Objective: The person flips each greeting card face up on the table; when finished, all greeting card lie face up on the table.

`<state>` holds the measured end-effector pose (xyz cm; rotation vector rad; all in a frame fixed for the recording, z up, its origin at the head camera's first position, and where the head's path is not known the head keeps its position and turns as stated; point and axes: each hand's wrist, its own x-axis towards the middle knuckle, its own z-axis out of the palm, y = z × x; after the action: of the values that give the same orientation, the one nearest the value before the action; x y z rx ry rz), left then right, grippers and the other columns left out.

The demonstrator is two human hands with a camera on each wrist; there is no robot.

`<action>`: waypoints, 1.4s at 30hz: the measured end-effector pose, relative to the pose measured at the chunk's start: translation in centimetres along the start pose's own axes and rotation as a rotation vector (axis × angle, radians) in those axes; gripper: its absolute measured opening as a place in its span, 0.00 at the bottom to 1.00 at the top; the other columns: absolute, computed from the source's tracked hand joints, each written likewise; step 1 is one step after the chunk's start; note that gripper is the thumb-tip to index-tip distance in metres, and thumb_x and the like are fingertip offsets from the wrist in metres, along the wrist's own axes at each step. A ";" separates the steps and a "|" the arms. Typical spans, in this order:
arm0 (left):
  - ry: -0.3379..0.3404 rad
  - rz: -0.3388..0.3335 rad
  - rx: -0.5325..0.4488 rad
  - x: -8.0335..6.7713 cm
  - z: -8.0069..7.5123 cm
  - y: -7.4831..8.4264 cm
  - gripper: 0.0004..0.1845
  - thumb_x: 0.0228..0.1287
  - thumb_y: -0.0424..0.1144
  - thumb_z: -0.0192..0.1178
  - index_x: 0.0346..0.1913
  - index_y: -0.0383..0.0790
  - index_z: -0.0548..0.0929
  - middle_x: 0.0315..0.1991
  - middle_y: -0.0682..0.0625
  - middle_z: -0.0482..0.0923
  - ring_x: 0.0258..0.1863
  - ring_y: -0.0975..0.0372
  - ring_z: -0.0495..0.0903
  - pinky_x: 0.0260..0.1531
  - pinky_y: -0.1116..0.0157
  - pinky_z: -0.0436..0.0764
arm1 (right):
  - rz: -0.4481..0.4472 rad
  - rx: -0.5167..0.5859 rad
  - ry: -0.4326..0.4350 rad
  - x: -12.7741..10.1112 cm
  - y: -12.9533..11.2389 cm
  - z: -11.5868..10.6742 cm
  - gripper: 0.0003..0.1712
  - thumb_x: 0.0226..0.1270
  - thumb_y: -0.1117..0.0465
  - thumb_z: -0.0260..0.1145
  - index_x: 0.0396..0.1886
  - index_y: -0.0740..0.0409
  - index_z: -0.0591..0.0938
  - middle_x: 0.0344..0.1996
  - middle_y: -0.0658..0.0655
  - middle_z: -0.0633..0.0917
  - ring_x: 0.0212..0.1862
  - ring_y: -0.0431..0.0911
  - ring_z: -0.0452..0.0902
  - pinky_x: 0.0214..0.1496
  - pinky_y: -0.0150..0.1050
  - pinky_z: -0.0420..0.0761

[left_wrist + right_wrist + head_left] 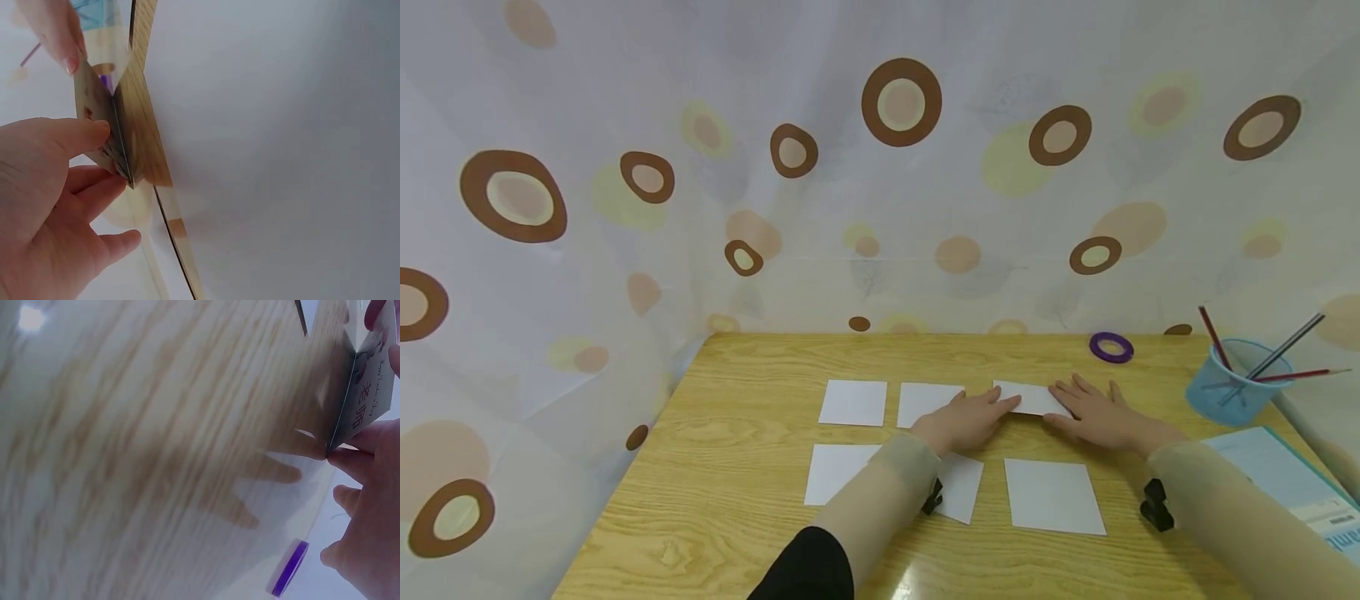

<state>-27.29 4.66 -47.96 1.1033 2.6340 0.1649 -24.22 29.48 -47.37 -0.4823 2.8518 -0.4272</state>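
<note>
Head view: left hand and right hand pinch one card near the table's far edge; I'd worry uneven tugging creases it.

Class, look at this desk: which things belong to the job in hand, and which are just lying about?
In the job:
White rectangular card, printed on one side, held by the left hand and right hand
Likely five other flat white cards

Lying about:
Purple ring
See-through light-blue cup with slim pencils
Flat white-and-blue item
</note>
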 end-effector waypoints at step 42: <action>0.185 0.087 -0.399 -0.5 -1.0 -0.6 0.40 0.77 0.38 0.49 0.80 0.40 0.36 0.80 0.46 0.49 0.77 0.59 0.55 0.75 0.66 0.56 | 0.074 0.305 0.111 1.0 -0.3 -1.6 0.35 0.81 0.40 0.40 0.63 0.67 0.67 0.53 0.71 0.80 0.51 0.60 0.80 0.48 0.55 0.80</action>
<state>-27.66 3.89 -47.02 1.1023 2.5455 0.8076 -25.49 29.24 -45.94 -0.3035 2.8238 -0.8817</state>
